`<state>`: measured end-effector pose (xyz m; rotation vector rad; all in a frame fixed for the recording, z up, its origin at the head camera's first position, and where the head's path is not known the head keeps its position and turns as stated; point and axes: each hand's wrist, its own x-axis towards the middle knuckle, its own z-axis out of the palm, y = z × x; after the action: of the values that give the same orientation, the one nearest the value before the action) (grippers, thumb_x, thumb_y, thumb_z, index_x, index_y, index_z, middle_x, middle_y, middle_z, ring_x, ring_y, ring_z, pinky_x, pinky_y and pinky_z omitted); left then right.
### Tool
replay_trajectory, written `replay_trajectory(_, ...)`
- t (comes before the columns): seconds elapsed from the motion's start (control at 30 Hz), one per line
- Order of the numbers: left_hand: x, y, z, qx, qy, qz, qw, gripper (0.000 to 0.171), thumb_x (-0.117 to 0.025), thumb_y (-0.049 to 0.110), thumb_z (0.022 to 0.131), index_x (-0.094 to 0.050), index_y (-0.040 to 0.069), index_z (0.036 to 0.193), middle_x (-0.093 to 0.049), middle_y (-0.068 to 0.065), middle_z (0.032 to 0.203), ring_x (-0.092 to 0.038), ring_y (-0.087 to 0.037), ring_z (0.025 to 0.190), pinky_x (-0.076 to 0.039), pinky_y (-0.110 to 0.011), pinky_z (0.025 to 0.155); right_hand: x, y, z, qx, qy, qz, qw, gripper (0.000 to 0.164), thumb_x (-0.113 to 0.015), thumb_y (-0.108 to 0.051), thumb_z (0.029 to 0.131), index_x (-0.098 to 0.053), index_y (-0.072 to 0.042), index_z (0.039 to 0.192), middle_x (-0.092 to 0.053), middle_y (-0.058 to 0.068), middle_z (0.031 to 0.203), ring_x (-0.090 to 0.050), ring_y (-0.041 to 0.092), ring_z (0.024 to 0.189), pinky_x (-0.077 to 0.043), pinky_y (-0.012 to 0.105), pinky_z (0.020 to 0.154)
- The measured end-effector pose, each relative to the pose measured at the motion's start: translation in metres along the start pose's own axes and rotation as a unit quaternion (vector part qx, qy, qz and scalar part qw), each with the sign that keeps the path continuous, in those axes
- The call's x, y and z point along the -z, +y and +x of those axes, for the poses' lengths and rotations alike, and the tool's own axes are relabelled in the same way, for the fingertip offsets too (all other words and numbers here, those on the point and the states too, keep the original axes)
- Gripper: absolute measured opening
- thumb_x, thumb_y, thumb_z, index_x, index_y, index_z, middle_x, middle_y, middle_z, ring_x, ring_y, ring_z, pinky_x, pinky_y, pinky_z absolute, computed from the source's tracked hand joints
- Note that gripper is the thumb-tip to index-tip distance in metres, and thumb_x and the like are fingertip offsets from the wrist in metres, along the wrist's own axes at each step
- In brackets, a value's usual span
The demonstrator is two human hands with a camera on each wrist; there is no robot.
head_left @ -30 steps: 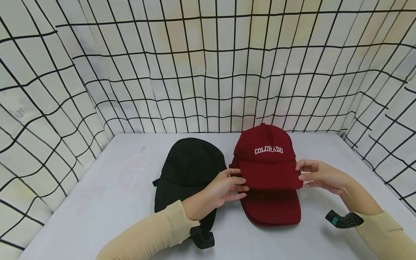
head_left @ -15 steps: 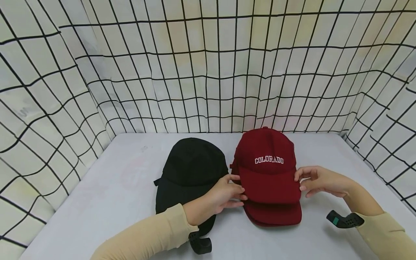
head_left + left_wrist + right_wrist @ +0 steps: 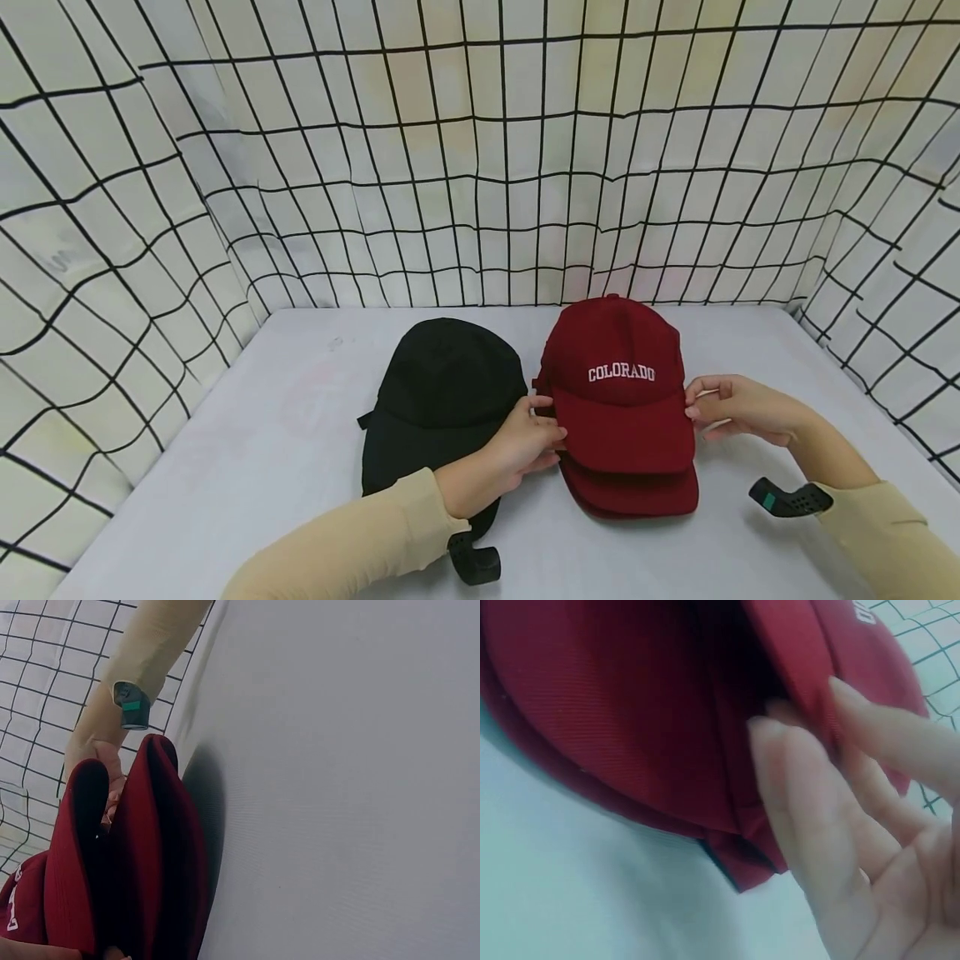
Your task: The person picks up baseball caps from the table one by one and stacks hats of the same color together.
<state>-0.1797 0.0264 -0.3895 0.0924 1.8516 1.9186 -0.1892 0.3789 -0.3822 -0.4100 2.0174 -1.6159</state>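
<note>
A red baseball cap [image 3: 621,433] with white COLORADO lettering sits on top of other red caps [image 3: 637,493], whose brims stick out beneath its brim. My left hand [image 3: 517,446] pinches the top cap's brim at its left edge. At the opposite edge my right hand [image 3: 738,407] holds the same brim. The right wrist view shows fingers [image 3: 802,780] on both sides of that brim. In the left wrist view a gap separates the upper brim [image 3: 67,862] from the lower brims [image 3: 161,847]. My left hand is mostly out of that view.
A black cap [image 3: 446,375] lies on the white table [image 3: 300,433] left of the red stack, partly under my left forearm. Black netting [image 3: 487,150] hangs before pale walls at the back and sides. A wrist camera [image 3: 789,498] juts out below my right sleeve.
Both hands have brought the top red cap down and toward me, so its brim covers more of the lower ones. Over the last half second it has hardly moved.
</note>
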Motion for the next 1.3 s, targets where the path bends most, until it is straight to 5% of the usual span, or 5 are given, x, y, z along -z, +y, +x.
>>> replay_trajectory(0.37, -0.008, 0.001, 0.003, -0.032, 0.038, 0.013, 0.9987, 0.054, -0.062, -0.005, 0.094, -0.039, 0.006, 0.141, -0.058, -0.008, 0.104, -0.056, -0.013, 0.077, -0.043, -0.025, 0.060, -0.002, 0.005, 0.005, -0.029, 0.046, 0.063, 0.997, 0.008, -0.057, -0.006, 0.104, -0.059, -0.013, 0.105, -0.070, 0.000, 0.086, -0.069, 0.011, 0.078, -0.059, 0.025, 0.074)
replay_trajectory(0.8, -0.003, -0.006, 0.002, -0.021, 0.030, 0.021, 0.9991, 0.058, -0.064, -0.008, 0.091, -0.039, 0.006, 0.141, -0.055, -0.008, 0.102, -0.051, -0.015, 0.075, -0.040, -0.024, 0.058, -0.004, 0.008, 0.005, -0.042, -0.009, 0.029, 0.999, 0.010, -0.062, -0.006, 0.102, -0.056, 0.000, 0.108, -0.073, 0.005, 0.084, -0.070, 0.010, 0.075, -0.059, 0.025, 0.073)
replay_trajectory(1.3, -0.007, -0.015, 0.000, -0.050, 0.044, 0.051, 0.9965, 0.057, -0.068, -0.009, 0.090, -0.040, 0.004, 0.138, -0.057, -0.009, 0.097, -0.053, -0.017, 0.082, -0.047, -0.027, 0.069, -0.004, 0.006, 0.006, -0.046, -0.015, -0.012, 0.999, 0.005, -0.058, -0.002, 0.102, -0.060, -0.007, 0.101, -0.073, 0.005, 0.083, -0.068, 0.011, 0.074, -0.059, 0.026, 0.072)
